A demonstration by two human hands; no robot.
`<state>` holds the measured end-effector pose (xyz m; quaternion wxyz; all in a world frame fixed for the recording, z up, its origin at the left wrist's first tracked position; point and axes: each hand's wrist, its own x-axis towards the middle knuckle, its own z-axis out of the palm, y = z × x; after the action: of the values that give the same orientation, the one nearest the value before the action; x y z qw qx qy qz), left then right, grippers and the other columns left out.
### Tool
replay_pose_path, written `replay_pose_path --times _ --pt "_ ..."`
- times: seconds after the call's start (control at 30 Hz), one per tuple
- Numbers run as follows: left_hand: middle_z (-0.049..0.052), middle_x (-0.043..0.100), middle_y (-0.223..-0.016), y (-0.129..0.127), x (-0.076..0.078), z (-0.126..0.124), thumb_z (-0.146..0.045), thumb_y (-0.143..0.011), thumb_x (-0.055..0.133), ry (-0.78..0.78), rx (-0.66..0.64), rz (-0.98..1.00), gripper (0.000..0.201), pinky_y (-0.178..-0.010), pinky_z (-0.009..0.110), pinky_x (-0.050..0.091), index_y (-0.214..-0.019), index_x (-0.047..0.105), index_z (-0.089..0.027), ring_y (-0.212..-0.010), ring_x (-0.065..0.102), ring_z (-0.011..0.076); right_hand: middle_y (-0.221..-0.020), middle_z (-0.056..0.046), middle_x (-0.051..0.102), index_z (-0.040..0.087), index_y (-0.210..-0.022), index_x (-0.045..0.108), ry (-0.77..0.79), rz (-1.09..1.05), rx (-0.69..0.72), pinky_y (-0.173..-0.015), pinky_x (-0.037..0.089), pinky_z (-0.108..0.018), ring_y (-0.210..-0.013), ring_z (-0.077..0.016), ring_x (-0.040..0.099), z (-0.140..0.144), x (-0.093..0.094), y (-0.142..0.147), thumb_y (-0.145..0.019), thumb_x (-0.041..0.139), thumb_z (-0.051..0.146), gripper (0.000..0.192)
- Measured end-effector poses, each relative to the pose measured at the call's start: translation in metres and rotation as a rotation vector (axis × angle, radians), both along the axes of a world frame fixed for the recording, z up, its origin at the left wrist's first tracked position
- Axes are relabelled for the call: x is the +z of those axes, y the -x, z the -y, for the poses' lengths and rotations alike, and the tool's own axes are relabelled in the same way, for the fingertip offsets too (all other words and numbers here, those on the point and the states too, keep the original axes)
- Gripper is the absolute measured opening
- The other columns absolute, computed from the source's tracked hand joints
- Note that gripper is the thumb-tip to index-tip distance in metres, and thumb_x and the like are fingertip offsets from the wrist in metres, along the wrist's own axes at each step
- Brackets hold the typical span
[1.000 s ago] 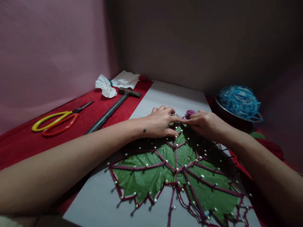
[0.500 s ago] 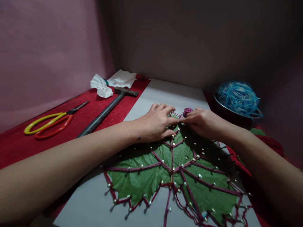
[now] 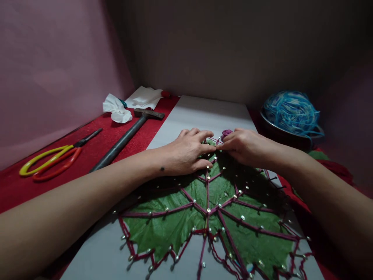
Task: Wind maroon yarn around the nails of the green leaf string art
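A large green leaf (image 3: 186, 217) lies on a white board (image 3: 99, 252). Nails with shiny heads stand along its edge and veins, and dark purple-red yarn runs between them. My left hand (image 3: 190, 149) rests at the leaf's far tip with fingers spread and its index fingertip beside a nail. Facing it, my right hand (image 3: 243, 144) has its fingers curled in on purple yarn at the tip. The index fingers of both hands nearly meet there. A small ball of purple yarn (image 3: 226, 134) shows just beyond my right fingers, and thin strands cross the gap. My right fingertips are partly hidden.
On the red cloth (image 3: 87, 136) at left lie a hammer (image 3: 122, 144), scissors with yellow and red handles (image 3: 55, 157), and crumpled white tissue (image 3: 116, 109). A metal bowl (image 3: 279, 132) with blue yarn (image 3: 293, 112) stands at right. Walls rise behind and at left.
The view has shifted slightly, so most things sit a little further left. Both hands stay at the leaf's tip, with only slight finger movement around the yarn.
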<state>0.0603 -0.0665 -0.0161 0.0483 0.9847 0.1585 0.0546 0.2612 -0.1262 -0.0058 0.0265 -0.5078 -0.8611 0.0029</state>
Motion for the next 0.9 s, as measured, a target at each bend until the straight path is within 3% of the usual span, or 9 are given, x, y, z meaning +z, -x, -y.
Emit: replay_pose_path --times 0.27,0.33,0.57,0.9 --pt "0.010 0.038 -0.141 0.006 0.011 -0.003 -0.032 -0.083 0.059 0.188 0.027 0.019 0.040 -0.108 0.047 0.029 -0.121 0.054 -0.023 -0.130 0.033 0.0274 -0.079 -0.007 0.071 0.022 -0.088 0.075 0.019 -0.032 -0.057 -0.065 0.037 -0.027 -0.070 -0.0136 0.058 0.002 0.000 0.002 -0.080 0.046 0.010 0.032" --pt "0.008 0.040 -0.138 0.009 0.014 -0.003 -0.031 -0.083 0.059 0.219 0.026 0.036 0.031 -0.108 0.045 0.030 -0.113 0.056 -0.022 -0.129 0.034 0.0250 -0.077 -0.007 0.070 0.021 -0.088 0.075 0.006 -0.029 -0.073 -0.063 0.036 -0.027 -0.068 -0.0135 0.057 0.002 -0.001 0.002 -0.080 0.047 0.011 0.031" --pt "0.007 0.042 -0.137 0.007 0.011 0.000 -0.024 -0.086 0.054 0.125 0.076 0.033 0.016 -0.107 0.050 0.031 -0.096 0.065 -0.020 -0.127 0.035 0.0270 -0.072 -0.006 0.068 0.022 -0.086 0.074 0.018 -0.008 -0.118 -0.060 0.033 -0.028 -0.062 -0.0128 0.053 0.002 -0.002 0.002 -0.079 0.047 0.011 0.030" --pt "0.007 0.051 -0.132 0.014 0.008 0.003 -0.030 -0.092 0.048 -0.041 0.004 0.025 0.026 -0.104 0.050 0.034 -0.107 0.069 -0.024 -0.119 0.042 0.0263 -0.064 -0.005 0.062 0.020 -0.079 0.073 0.028 0.000 -0.148 -0.052 0.029 -0.026 -0.053 -0.0107 0.045 0.002 0.002 0.004 -0.076 0.049 0.010 0.026"
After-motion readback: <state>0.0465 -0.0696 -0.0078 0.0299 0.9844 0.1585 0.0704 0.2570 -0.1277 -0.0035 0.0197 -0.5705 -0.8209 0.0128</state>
